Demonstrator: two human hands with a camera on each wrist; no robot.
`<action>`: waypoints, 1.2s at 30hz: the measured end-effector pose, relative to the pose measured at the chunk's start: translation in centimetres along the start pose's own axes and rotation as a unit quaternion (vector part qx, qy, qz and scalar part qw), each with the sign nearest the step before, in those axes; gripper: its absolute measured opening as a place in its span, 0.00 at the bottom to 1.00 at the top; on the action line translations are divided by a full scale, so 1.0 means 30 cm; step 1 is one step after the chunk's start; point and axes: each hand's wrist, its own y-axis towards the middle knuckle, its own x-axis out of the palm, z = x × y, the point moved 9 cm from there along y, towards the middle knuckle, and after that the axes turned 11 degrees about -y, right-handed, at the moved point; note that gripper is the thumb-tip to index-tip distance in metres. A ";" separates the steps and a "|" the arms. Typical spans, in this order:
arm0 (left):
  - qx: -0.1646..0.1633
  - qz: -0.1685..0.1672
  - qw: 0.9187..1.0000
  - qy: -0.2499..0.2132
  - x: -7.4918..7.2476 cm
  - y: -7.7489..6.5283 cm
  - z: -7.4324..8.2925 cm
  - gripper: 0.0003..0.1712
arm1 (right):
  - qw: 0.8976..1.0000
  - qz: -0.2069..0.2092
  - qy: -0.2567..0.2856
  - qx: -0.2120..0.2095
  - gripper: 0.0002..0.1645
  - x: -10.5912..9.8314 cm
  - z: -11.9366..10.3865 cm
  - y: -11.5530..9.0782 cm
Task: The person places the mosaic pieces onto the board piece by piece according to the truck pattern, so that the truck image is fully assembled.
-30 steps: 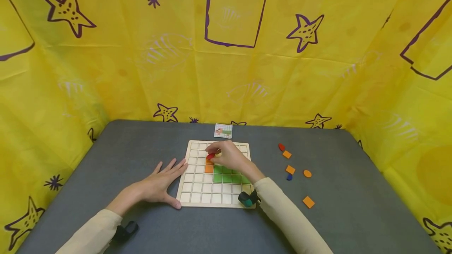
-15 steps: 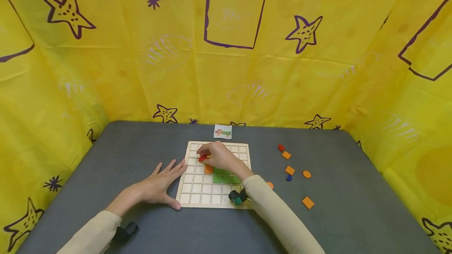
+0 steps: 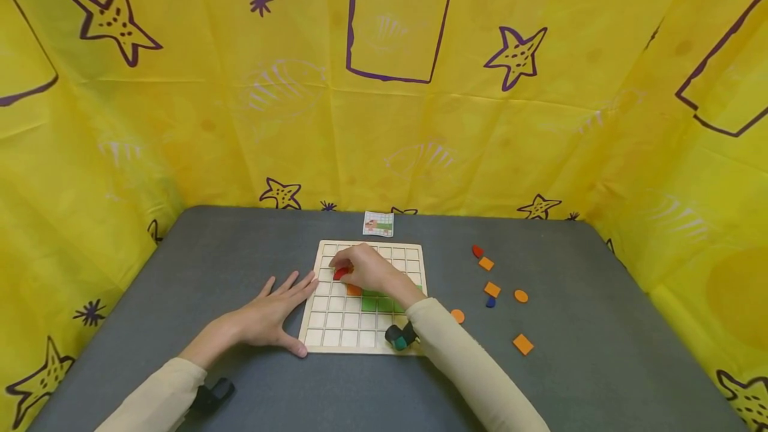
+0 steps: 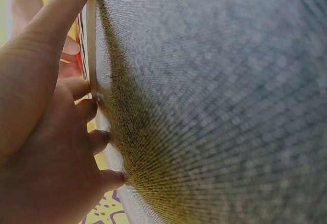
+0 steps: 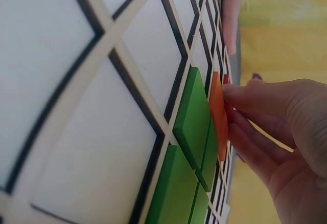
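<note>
A pale wooden grid board (image 3: 333, 338) lies on the grey table. My right hand (image 3: 373, 272) pinches a small red piece (image 3: 341, 273) between thumb and fingers, close over a cell in the board's upper left part. Beside it are orange square tiles (image 3: 354, 290), partly covered by the hand, and a block of green tiles (image 3: 375, 303) to their right. The right wrist view shows the thumb by the orange tile (image 5: 218, 114), with the red piece (image 5: 227, 83) mostly hidden. Spread out, my left hand (image 3: 270, 313) touches the board's left edge with fingertips and thumb.
Behind the board lies a small picture card (image 3: 379, 224). Loose pieces to the right include a red one (image 3: 477, 251), a blue one (image 3: 491, 302), orange squares (image 3: 523, 344) and orange round ones (image 3: 458, 316). A yellow patterned cloth (image 3: 384, 119) hangs around the table.
My right hand has moved left and slightly toward me with the red piece, from over the orange tiles to the cell left of them. The left hand has stayed put.
</note>
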 end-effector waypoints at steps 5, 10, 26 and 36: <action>-0.004 0.000 1.000 -0.001 -0.001 0.001 -0.004 0.72 | 1.000 -0.008 -0.003 0.001 0.15 0.008 0.000 -0.001; -0.005 0.000 1.000 0.000 -0.003 0.002 -0.007 0.72 | 1.000 -0.009 -0.004 0.000 0.15 0.006 -0.002 -0.002; -0.014 -0.005 1.000 0.000 0.001 0.005 -0.004 0.72 | 1.000 -0.004 0.015 -0.001 0.17 -0.066 0.005 -0.037; -0.011 -0.004 1.000 0.004 0.002 0.009 -0.008 0.73 | 1.000 0.012 0.008 -0.007 0.18 -0.130 0.027 -0.096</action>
